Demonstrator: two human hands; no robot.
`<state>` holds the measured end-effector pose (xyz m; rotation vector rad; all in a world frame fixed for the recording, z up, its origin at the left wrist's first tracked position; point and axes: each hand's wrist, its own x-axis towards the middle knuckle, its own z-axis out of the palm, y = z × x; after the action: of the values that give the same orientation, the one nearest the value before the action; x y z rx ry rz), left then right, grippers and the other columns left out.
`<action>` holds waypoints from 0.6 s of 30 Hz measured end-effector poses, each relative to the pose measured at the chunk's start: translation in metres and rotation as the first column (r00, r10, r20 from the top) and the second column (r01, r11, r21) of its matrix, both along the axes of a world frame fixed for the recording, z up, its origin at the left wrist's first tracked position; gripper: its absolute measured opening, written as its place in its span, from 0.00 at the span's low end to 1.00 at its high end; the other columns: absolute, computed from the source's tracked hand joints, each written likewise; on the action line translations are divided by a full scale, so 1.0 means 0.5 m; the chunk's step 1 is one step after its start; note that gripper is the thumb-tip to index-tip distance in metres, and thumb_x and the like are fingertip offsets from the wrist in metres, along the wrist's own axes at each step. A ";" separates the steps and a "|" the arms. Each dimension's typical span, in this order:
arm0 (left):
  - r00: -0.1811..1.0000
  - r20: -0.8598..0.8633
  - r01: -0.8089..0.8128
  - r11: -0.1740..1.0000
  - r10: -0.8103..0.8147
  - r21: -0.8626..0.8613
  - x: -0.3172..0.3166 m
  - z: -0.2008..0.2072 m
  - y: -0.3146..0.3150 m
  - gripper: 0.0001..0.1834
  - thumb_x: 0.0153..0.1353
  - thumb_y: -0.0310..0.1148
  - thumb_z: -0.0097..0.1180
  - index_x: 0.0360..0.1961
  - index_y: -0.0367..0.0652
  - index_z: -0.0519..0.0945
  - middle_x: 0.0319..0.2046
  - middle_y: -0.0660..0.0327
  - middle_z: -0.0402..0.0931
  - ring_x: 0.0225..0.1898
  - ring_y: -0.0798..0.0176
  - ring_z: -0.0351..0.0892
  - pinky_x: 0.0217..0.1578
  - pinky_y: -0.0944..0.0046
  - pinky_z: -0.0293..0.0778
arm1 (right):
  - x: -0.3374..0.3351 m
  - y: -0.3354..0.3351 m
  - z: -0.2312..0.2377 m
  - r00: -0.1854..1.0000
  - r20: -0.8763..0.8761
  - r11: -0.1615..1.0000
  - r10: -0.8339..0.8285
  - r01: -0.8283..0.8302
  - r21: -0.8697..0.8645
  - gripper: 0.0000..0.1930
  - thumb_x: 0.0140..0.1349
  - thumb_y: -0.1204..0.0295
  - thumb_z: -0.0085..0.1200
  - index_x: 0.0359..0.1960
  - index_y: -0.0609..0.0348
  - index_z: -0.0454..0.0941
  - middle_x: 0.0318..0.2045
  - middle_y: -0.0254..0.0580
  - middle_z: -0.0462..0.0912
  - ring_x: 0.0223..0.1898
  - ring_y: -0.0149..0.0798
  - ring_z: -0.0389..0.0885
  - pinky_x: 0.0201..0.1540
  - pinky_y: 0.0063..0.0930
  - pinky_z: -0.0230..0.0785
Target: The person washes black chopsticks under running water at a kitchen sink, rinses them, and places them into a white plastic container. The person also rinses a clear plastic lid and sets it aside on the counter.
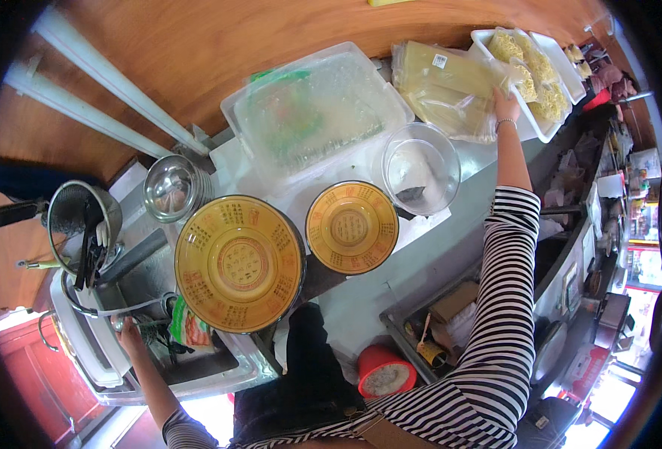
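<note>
My right hand reaches to the far right, its fingers closed on a clear plastic bag. That bag lies where flat yellowish plastic-wrapped packs meet a white tray of bagged yellow noodles. At the lower left, my left hand is over the sink, its fingers curled at a small shiny metal part that I cannot make out. Beside it in the sink lies a green and white packet. Two yellow patterned bowls, a large one and a smaller one, stand between my arms.
A lidded translucent tub and a clear round container with white contents stand behind the bowls. Stacked metal bowls and a strainer with utensils are at left. A red bucket stands low, near an open drawer.
</note>
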<state>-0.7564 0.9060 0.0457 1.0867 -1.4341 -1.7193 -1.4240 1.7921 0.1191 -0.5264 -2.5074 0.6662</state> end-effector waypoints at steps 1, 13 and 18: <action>1.000 0.031 -0.003 1.000 0.003 0.020 0.001 -0.001 -0.004 0.23 0.52 0.18 0.53 0.51 0.37 0.68 0.40 0.60 0.73 0.39 0.65 0.74 0.42 0.69 0.71 | 0.000 0.011 -0.023 0.998 0.045 0.995 0.048 -0.044 -0.094 0.29 0.47 0.51 0.57 0.44 0.61 0.75 0.39 0.57 0.78 0.43 0.54 0.75 0.46 0.40 0.66; 0.982 -0.188 0.074 0.957 -0.021 0.282 -0.061 0.050 0.004 0.18 0.60 0.27 0.48 0.53 0.48 0.71 0.38 0.69 0.74 0.37 0.72 0.73 0.39 0.71 0.71 | 0.488 -0.278 0.122 0.953 -0.284 0.815 0.106 -0.247 -0.524 0.13 0.61 0.72 0.49 0.47 0.61 0.70 0.41 0.38 0.75 0.43 0.32 0.72 0.45 0.28 0.65; 0.971 -0.161 0.214 0.940 -0.175 0.265 -0.079 0.076 0.021 0.13 0.60 0.32 0.52 0.46 0.41 0.74 0.36 0.69 0.76 0.36 0.72 0.74 0.39 0.71 0.69 | 0.775 -0.674 0.282 0.737 -0.521 0.665 0.431 -0.650 -0.369 0.04 0.59 0.80 0.47 0.36 0.62 0.71 0.33 0.37 0.74 0.35 0.31 0.71 0.41 0.23 0.67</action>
<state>-0.7961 0.9165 0.0836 0.9729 -1.2742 -2.1477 -1.0366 1.4549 0.2603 0.2374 -2.0462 1.5668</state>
